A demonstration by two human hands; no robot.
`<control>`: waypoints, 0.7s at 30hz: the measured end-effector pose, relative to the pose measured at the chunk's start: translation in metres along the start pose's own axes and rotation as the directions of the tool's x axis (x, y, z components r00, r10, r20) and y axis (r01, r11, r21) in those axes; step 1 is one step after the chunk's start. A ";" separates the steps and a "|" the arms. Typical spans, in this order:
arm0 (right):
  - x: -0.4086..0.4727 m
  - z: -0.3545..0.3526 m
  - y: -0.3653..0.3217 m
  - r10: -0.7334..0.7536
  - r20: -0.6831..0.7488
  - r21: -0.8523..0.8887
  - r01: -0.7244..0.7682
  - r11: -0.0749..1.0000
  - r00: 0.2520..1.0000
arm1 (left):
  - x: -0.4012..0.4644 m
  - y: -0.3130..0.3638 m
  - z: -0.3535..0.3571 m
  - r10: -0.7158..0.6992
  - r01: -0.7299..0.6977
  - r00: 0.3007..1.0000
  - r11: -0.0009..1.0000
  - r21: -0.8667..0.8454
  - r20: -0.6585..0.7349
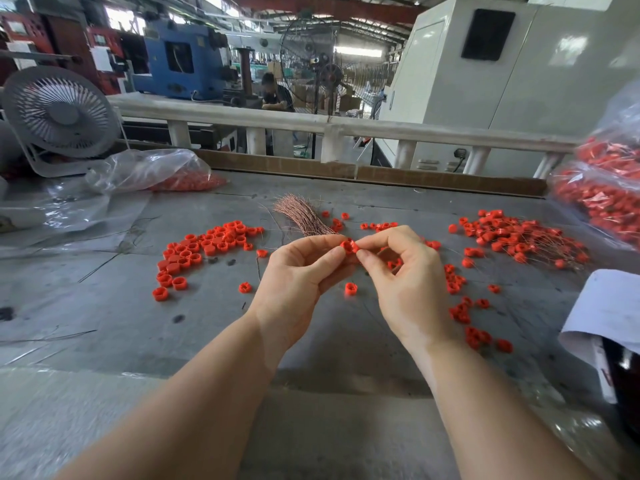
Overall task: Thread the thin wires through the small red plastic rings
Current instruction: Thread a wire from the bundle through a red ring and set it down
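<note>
Grey factory workbench (104, 306), loose small red plastic rings (194, 252) at left, copper thin-wire bundle (301, 214) centre. My left hand (298, 282) and right hand (405, 282) both pinch one red ring (349, 245); wire too thin to see. Threading step, I judge; next needs steady feed-through.

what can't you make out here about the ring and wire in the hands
Head view only:
- Small red plastic ring: mostly covered by fingertips of the left hand and right hand.
- Thin wire at the ring: too fine to see, so threading cannot be judged.
- White paper sheet: cut off by the right edge.
</note>
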State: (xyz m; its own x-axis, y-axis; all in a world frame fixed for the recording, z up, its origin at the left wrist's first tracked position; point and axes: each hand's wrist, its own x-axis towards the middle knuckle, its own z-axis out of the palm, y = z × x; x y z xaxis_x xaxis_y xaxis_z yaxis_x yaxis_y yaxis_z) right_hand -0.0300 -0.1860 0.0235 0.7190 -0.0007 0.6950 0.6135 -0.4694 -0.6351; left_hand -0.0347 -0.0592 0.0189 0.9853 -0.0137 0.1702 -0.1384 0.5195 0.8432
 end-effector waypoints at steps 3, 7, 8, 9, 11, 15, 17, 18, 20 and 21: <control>-0.001 0.000 0.000 -0.036 0.001 -0.035 0.036 0.999 0.999 | 0.001 -0.002 -0.001 0.023 -0.022 1.000 0.998 0.052 -0.012; -0.001 0.000 -0.001 -0.083 -0.012 -0.059 0.082 0.995 0.996 | 0.001 -0.002 0.000 0.049 -0.047 0.999 0.994 0.102 -0.016; -0.001 0.000 -0.001 -0.084 -0.015 -0.058 0.083 0.995 0.996 | 0.001 -0.002 0.000 0.054 -0.053 0.998 0.991 0.122 -0.013; -0.001 0.000 -0.001 -0.082 -0.016 -0.057 0.081 0.995 0.997 | 0.000 -0.002 0.000 0.060 -0.057 0.998 0.988 0.141 -0.011; -0.001 0.000 -0.001 -0.082 -0.015 -0.065 0.081 0.995 0.997 | -0.001 -0.002 0.000 0.066 -0.064 0.998 0.985 0.161 -0.007; -0.001 0.001 -0.001 -0.102 -0.011 -0.090 0.101 0.991 0.995 | -0.001 -0.002 0.001 0.070 -0.067 0.998 0.984 0.165 -0.011; -0.001 0.001 0.000 -0.107 -0.011 -0.085 0.106 0.991 0.994 | -0.001 -0.002 0.001 0.073 -0.070 0.997 0.983 0.169 -0.015; -0.001 0.000 0.000 -0.108 -0.011 -0.084 0.107 0.991 0.994 | -0.001 -0.002 0.002 0.076 -0.072 0.997 0.982 0.172 -0.017; -0.001 0.000 0.001 -0.104 -0.005 -0.085 0.103 0.991 0.995 | -0.001 -0.002 0.002 0.083 -0.078 0.996 0.980 0.181 -0.019; -0.001 0.001 0.001 -0.100 0.000 -0.084 0.099 0.992 0.995 | -0.001 -0.002 0.002 0.088 -0.082 0.996 0.979 0.187 -0.020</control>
State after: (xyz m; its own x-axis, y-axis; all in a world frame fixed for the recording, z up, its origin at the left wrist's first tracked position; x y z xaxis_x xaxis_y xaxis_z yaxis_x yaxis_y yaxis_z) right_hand -0.0300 -0.1857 0.0216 0.6541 0.0458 0.7550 0.6523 -0.5396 -0.5324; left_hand -0.0355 -0.0622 0.0179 0.9712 0.0486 0.2335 -0.2355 0.3500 0.9067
